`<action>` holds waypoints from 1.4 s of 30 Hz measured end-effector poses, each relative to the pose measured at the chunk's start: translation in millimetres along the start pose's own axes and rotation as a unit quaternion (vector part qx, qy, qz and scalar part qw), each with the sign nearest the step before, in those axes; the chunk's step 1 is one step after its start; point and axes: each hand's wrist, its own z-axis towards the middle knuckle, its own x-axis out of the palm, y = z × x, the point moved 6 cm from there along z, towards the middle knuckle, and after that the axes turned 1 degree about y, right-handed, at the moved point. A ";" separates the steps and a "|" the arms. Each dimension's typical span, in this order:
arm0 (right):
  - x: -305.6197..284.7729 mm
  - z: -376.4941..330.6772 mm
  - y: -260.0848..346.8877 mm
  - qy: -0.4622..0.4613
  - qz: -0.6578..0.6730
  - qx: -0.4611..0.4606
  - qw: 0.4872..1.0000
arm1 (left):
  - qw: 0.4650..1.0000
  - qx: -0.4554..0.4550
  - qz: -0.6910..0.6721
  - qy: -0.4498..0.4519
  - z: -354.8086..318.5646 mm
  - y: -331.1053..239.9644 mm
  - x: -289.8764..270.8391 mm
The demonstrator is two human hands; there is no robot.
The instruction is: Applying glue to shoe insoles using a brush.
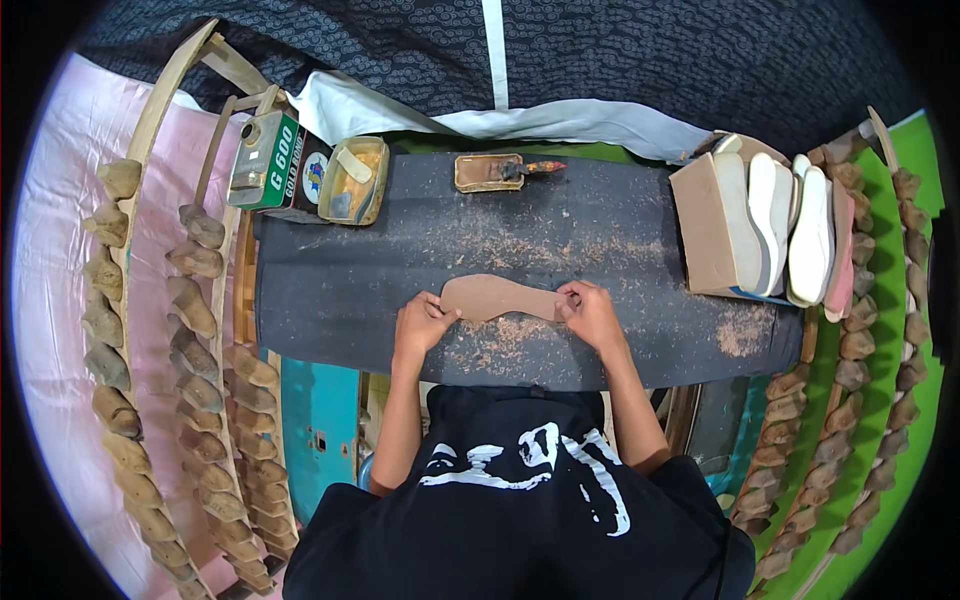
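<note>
A brown insole lies sideways between my two hands, over the dark tabletop. Its wide toe part points left and its narrower heel end points right. My left hand pinches the wide end at its left edge, thumb toward me. At the heel end, my right hand grips the edge between thumb and fingers. Wood-coloured shavings are scattered on the cloth just below the insole and beyond it.
A cardboard box of white soles stands at the table's right. At the back are a small tray with a brush-like tool, a yellowish tub and a green metal can. Racks of wooden shoe lasts flank both sides.
</note>
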 end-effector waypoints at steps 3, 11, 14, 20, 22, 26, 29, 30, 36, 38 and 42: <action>-17.5 24.2 18.8 -0.013 -0.026 0.011 1.000 | 0.996 -0.044 0.077 -0.010 -2.1 -7.8 -14.2; 4.0 160.3 -14.7 -0.095 0.345 0.142 0.923 | 0.982 0.155 -0.076 -0.073 51.1 -65.2 -40.9; 21.0 191.9 -1.8 -0.101 0.391 0.157 0.901 | 0.964 0.250 -0.068 -0.065 78.5 -101.4 -41.6; 25.5 206.7 52.0 -0.202 0.267 0.020 0.942 | 0.950 0.299 -0.087 -0.040 113.0 -119.0 -35.2; 15.5 199.8 77.4 -0.197 0.247 0.025 0.948 | 0.946 0.307 -0.096 -0.029 116.5 -115.5 -38.7; -6.0 177.1 125.2 -0.227 0.106 -0.079 0.965 | 0.941 0.321 -0.105 -0.033 113.0 -100.7 -39.2; -18.2 142.7 121.7 -0.253 0.186 0.013 0.949 | 0.932 0.344 -0.111 0.032 99.9 -87.6 -40.7; -19.1 129.0 125.4 -0.270 0.255 -0.004 0.929 | 0.931 0.345 -0.109 0.043 89.9 -81.7 -44.2; 4.0 29.7 103.4 -0.194 0.211 0.078 0.955 | 0.925 0.369 0.079 0.034 19.2 -40.5 -37.0; 27.7 8.2 97.0 -0.150 0.164 0.076 0.972 | 0.921 0.379 0.090 0.010 7.7 -24.0 -21.8; 58.4 -3.2 86.1 -0.121 0.145 0.043 0.981 | 0.936 0.345 0.057 -0.040 -4.6 -14.4 -7.3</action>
